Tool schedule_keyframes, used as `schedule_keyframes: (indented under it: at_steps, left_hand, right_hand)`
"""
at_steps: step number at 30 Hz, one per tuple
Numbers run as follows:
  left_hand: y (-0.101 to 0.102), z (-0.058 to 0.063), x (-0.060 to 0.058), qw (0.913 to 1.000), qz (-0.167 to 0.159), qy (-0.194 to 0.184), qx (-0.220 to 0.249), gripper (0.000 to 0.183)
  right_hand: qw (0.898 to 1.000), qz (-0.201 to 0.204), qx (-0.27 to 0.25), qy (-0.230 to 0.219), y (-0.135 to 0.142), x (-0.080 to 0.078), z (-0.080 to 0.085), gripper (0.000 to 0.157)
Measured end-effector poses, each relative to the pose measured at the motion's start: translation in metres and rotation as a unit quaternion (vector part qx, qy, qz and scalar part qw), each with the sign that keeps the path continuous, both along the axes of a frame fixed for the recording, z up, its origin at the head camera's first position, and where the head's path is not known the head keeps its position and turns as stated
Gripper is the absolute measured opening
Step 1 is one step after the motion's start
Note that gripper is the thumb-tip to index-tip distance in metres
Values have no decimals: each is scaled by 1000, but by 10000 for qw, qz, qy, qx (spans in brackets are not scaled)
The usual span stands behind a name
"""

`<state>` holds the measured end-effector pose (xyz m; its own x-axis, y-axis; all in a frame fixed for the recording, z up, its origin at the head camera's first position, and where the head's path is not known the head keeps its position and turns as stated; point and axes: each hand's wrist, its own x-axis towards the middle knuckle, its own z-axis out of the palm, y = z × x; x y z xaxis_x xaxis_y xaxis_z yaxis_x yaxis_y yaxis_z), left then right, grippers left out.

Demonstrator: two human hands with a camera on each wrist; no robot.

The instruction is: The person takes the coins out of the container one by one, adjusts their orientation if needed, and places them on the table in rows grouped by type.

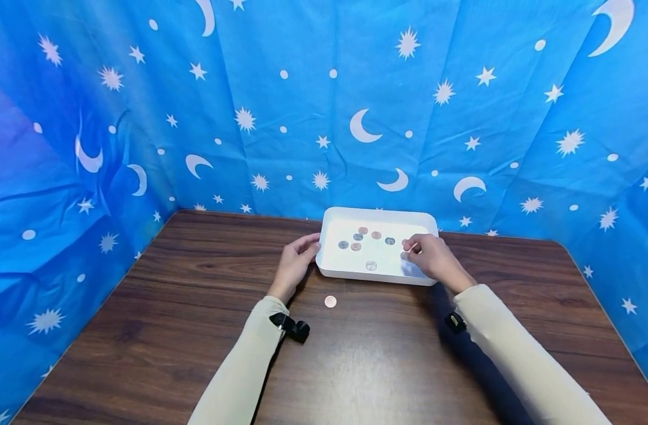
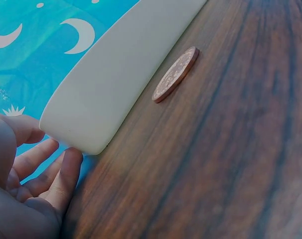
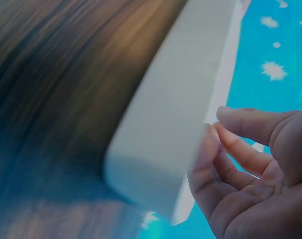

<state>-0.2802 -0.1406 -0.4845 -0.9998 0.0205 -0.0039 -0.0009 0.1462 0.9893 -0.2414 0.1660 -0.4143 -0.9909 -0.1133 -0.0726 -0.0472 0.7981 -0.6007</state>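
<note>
No legible text, numbers or brands; markings on coins too small to read.

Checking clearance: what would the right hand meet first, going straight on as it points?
The right hand would likely meet the grey coin just left of it, though height is unclear.

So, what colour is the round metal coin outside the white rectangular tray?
Copper-brown: the coin shows best in the left wrist view.

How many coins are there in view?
8 clearly seen. In the white tray: five clustered coins, another to their right, one nearer the front. On the table: one. The right hand may hide more.
</note>
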Motion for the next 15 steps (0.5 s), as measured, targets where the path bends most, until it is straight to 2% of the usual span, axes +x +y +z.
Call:
schedule_keyframes:
  at_steps: [6, 10, 15]
  left_hand:
    - [0, -1, 2, 9999, 0, -98, -89, 36]
    - [0, -1, 1, 10000, -10, -55, -78, 36]
    - [-1, 1, 1, 10000, -11, -33, -76, 36]
  right_hand:
    - [9985, -73, 359, -409, 4, 1, -17, 17]
    - [9977, 94, 650, -190, -1, -1, -19, 18]
    - [9966, 474, 678, -1, -12, -7, -18, 22]
